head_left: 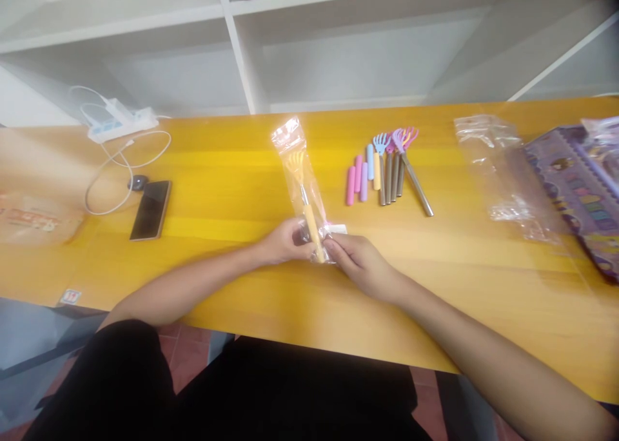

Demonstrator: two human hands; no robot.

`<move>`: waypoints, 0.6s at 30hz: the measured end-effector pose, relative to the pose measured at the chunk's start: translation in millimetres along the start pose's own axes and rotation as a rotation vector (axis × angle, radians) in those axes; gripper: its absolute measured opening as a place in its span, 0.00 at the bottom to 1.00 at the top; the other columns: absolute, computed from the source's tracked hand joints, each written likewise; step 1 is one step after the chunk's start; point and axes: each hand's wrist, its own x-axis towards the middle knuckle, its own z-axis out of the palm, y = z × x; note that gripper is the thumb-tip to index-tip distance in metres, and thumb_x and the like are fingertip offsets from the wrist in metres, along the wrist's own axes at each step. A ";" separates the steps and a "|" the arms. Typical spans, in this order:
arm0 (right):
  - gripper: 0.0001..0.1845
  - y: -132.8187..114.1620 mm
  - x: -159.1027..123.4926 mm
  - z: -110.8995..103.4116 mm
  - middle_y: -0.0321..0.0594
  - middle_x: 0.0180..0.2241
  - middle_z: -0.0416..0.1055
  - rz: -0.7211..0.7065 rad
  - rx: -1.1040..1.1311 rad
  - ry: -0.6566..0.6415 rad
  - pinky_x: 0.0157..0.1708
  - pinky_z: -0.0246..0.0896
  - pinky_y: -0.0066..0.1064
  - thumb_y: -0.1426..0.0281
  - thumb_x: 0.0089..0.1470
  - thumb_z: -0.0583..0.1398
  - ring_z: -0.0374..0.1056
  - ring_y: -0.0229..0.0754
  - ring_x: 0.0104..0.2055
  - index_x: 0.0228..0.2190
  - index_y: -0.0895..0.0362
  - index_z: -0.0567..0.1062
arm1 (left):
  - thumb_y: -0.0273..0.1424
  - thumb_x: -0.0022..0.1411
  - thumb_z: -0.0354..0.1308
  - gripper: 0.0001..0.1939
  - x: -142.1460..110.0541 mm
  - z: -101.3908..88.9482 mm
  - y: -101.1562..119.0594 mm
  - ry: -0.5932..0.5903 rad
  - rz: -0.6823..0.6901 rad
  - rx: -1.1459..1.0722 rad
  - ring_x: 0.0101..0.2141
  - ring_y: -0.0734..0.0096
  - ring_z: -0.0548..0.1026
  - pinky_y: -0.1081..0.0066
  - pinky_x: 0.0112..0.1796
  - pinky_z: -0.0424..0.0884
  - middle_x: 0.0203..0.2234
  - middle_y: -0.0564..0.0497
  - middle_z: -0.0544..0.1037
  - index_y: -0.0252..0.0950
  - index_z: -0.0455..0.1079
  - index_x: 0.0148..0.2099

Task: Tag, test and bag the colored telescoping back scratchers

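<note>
Left: white power strip (120, 125) at the table's (217, 170) far edge; phone (151, 210) nearer. Centre: left hand (289, 242), grip closed around the near end of a clear bag (289, 135). A yellow claw-headed stick (312, 225) lies inside, claw toward the far side, handle near. Right hand (360, 260) pinches the bag's near right corner, thumb against fingers.

Step, as judged: handling the bag's near end, stick already inside. The next move appears to call for light, even tension from both hands, lest the film crumple or the stick slide.

Right of centre: coloured sleeves (351, 185) beside claw-headed metal rods (418, 186). Far right: clear packaging (512, 209), purple box (563, 176).
</note>
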 end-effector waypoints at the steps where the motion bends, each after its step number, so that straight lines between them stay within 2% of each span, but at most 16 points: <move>1: 0.24 -0.1 0.1 -0.1 0.34 0.28 0.62 0.005 0.004 -0.001 0.35 0.56 0.30 0.56 0.76 0.48 0.58 0.38 0.30 0.30 0.54 0.65 | 0.43 0.51 0.77 0.23 0.2 0.2 0.4 -0.003 0.002 -0.005 0.35 0.71 0.75 0.69 0.41 0.72 0.33 0.51 0.78 0.34 0.72 0.39; 7: 0.25 -1.3 0.8 -0.4 0.34 0.27 0.61 0.011 0.013 0.009 0.34 0.57 0.30 0.54 0.76 0.48 0.57 0.38 0.30 0.29 0.54 0.64 | 0.43 0.53 0.76 0.22 -0.4 0.9 3.7 -0.032 0.000 0.002 0.33 0.72 0.75 0.69 0.40 0.73 0.33 0.50 0.77 0.35 0.72 0.40; 15: 0.24 -0.5 0.8 -1.1 0.34 0.28 0.67 -0.019 0.042 0.013 0.36 0.58 0.29 0.57 0.77 0.48 0.60 0.37 0.30 0.30 0.55 0.68 | 0.31 0.52 0.73 0.18 -0.5 -3.6 -14.7 0.057 -0.008 0.044 0.36 0.69 0.78 0.70 0.41 0.74 0.35 0.50 0.80 0.34 0.74 0.44; 18: 0.24 0.2 1.1 -1.9 0.35 0.29 0.69 -0.026 0.014 0.012 0.37 0.59 0.29 0.58 0.77 0.48 0.63 0.37 0.31 0.31 0.55 0.71 | 0.34 0.53 0.74 0.20 -0.7 -3.0 -11.7 0.044 -0.011 0.030 0.35 0.70 0.78 0.70 0.40 0.75 0.35 0.50 0.80 0.35 0.74 0.45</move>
